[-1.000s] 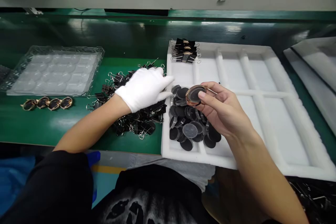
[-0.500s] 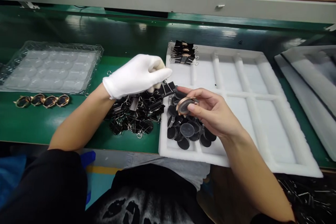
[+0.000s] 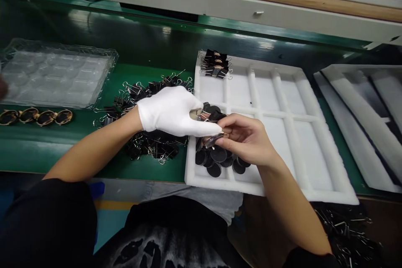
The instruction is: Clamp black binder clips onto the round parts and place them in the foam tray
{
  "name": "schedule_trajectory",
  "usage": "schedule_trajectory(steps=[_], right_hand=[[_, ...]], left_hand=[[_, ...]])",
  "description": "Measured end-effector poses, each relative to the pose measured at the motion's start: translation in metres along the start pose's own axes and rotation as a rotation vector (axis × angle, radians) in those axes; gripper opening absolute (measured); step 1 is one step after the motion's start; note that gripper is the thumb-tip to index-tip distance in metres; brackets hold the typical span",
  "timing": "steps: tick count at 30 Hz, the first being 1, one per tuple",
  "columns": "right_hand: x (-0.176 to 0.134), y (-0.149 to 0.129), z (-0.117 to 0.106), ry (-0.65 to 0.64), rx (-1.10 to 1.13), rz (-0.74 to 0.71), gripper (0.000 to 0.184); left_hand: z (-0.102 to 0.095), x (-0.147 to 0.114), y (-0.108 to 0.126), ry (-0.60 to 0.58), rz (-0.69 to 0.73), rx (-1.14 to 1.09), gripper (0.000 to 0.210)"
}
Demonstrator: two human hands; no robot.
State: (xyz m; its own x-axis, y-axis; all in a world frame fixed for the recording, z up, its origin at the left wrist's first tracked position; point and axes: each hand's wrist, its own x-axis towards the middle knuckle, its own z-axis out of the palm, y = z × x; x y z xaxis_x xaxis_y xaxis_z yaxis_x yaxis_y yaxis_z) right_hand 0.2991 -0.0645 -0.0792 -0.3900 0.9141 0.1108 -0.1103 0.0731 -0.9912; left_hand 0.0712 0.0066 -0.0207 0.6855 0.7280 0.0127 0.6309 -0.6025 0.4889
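Mid-frame: my gloved left hand (image 3: 176, 111) pinches a black clip (image 3: 217, 114); my right hand (image 3: 248, 138) grips the round piece (image 3: 214, 140) just below. Best hold it steady, fingertips clear of the clip's bite.

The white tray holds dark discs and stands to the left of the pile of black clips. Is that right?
Not quite: the head view shows the white tray, holding dark discs, to the right of the pile of black clips.
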Motion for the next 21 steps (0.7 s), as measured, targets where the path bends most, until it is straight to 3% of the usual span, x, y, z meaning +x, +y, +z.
schedule_trajectory(steps=[5, 9, 11, 15, 18, 21], right_hand=[[-0.002, -0.004, -0.001, -0.071, -0.006, -0.002, 0.023], [0.001, -0.008, -0.001, -0.080, 0.003, 0.015, 0.019], [0.003, -0.010, -0.001, -0.012, 0.047, -0.004, 0.019], [0.009, -0.009, -0.004, 0.289, 0.158, 0.015, 0.025], [0.012, -0.005, -0.008, 0.435, 0.186, 0.058, 0.033], [0.013, -0.002, -0.009, 0.464, 0.123, 0.074, 0.036]], left_hand=[[0.002, 0.001, -0.001, -0.185, -0.022, -0.173, 0.058], [0.004, 0.001, -0.003, -0.145, 0.011, -0.253, 0.049], [0.003, 0.001, -0.004, -0.034, 0.017, -0.246, 0.049], [-0.001, 0.000, -0.003, 0.142, 0.064, -0.241, 0.051], [-0.001, -0.002, 0.001, 0.152, 0.094, -0.269, 0.052], [0.003, -0.004, 0.004, 0.125, 0.097, -0.309, 0.053]])
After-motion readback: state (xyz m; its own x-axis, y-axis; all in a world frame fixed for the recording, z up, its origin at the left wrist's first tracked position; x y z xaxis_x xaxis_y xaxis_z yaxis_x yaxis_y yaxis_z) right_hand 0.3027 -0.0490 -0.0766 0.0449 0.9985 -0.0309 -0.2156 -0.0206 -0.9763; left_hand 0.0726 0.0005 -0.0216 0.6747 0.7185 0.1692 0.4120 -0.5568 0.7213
